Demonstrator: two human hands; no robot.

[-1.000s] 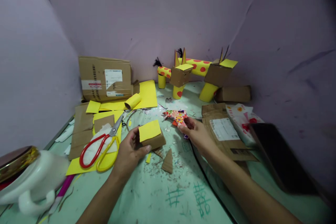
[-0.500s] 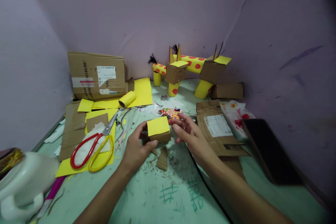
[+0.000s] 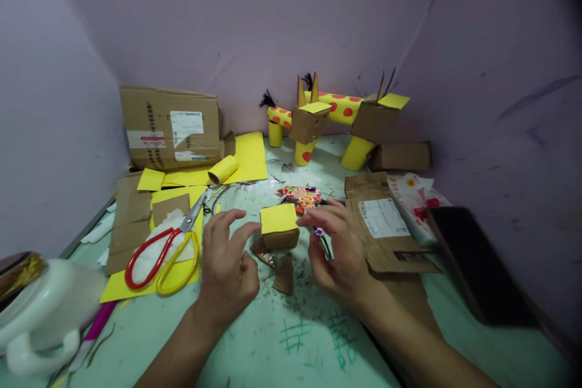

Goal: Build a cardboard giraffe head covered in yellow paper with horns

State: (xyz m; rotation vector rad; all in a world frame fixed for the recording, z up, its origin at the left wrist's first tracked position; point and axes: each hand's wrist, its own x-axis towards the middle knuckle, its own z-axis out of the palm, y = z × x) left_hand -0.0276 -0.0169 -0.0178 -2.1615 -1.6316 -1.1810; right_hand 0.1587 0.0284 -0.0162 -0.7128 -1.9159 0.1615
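A small brown cardboard box [image 3: 280, 239] with a yellow paper piece [image 3: 279, 218] on its top sits on the table between my hands. My left hand [image 3: 230, 254] is open at the box's left, its fingers curved and its index fingertip close to the yellow edge. On the other side my right hand [image 3: 336, 248] is open too, with a fingertip at or near the paper's right edge; whether it touches I cannot tell. Brown cardboard scraps [image 3: 284, 274] lie just in front of the box. Behind it rests a flower-patterned item [image 3: 301, 196].
Red-and-yellow-handled scissors [image 3: 175, 248] lie left on yellow paper. Two spotted paper-tube animals [image 3: 309, 124] stand at the back. A cardboard carton [image 3: 170, 127] leans on the wall. On the right are flattened cardboard [image 3: 377, 248] and a phone [image 3: 477, 267]; a white mug [image 3: 50, 309] is front left.
My left hand has let go of the box and drawn back to the left. My right hand has turned, its fingers now curved beside the box. The view has shifted slightly.
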